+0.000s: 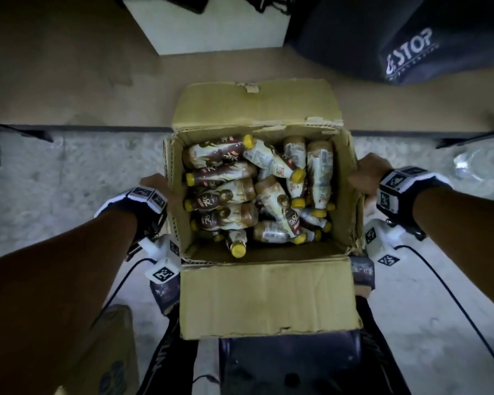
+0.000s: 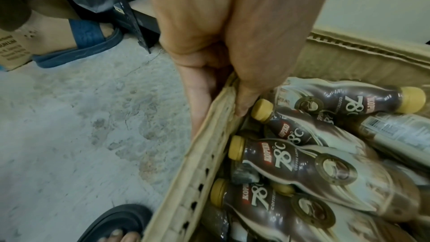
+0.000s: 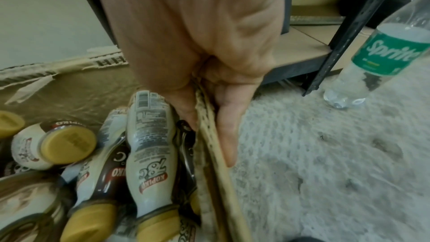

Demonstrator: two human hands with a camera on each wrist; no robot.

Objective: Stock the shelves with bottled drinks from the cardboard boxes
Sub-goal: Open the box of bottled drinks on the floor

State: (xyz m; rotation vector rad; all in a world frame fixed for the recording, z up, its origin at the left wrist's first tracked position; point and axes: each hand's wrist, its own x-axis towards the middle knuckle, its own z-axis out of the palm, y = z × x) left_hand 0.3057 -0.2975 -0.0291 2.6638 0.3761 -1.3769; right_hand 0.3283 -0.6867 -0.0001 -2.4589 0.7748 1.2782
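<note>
An open cardboard box [image 1: 268, 297] sits in front of me, full of coffee bottles [image 1: 220, 192] with yellow caps, lying jumbled on their sides. My left hand [image 1: 157, 186] grips the box's left wall [image 2: 202, 163], thumb inside beside the bottles [image 2: 302, 168] and fingers outside. My right hand [image 1: 365, 175] grips the torn right wall [image 3: 216, 154] in the same way, pinching the cardboard next to upended bottles [image 3: 151, 144]. In the wrist views the left hand [image 2: 223, 87] and right hand [image 3: 207, 109] both straddle the rim. Neither hand holds a bottle.
A low wooden shelf [image 1: 69, 89] with a dark metal frame runs behind the box, carrying a white box [image 1: 211, 24] and a dark bag [image 1: 397, 38]. A Sprite bottle [image 3: 372, 62] stands on the concrete floor at right. Another carton [image 1: 109, 352] and someone's sandalled foot [image 2: 76, 43] are at left.
</note>
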